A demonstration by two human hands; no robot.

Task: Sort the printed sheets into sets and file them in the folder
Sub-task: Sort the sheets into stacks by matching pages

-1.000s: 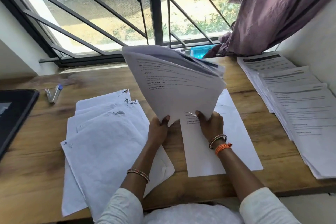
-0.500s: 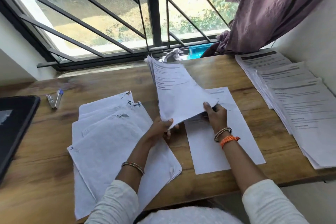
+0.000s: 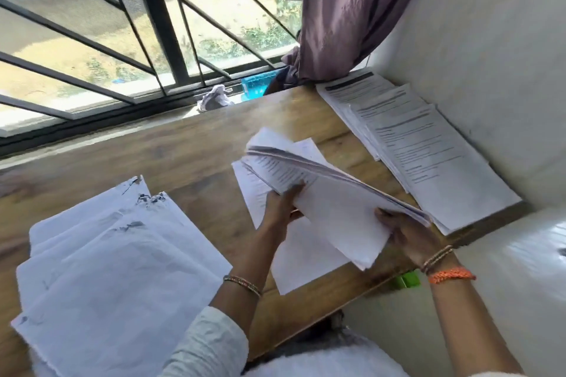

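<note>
Window [image 3: 101, 40] with black diagonal bars fills the upper left; sunlit ground and greenery outside. Wooden worktop [image 3: 183, 159] runs below the sill, grain visible, tilted in view.

Left on the worktop: a fanned pile of blank-side sheets [image 3: 116, 269], overlapping, corners torn and marked dark near the top edges.

Centre: left hand [image 3: 281, 208] grips the near-left edge of a thick bundle of printed sheets [image 3: 330, 205], fingers curled over the top, thumb hidden beneath. Bundle is held above the worktop, tilted, far edge fanned open. A thin bangle on the left wrist. Under the bundle, a single sheet [image 3: 303, 257] lies flat on the wood.

On the sill behind: a crumpled cloth [image 3: 214, 99] and a blue plastic container [image 3: 254, 87], side by side.

Right hand [image 3: 404, 232] holds the bundle's near-right corner, fingers wrapped beneath; bangles and an orange thread band [image 3: 450, 275] on that wrist. A small green object [image 3: 407, 280] shows below the worktop edge; cannot tell what it is.

Far right: a staggered row of printed sheets [image 3: 422, 144] along the worktop's edge, against a white wall [image 3: 490, 55]. Purple curtain [image 3: 352, 9] hangs in the corner, its hem touching the farthest sheet.
</note>
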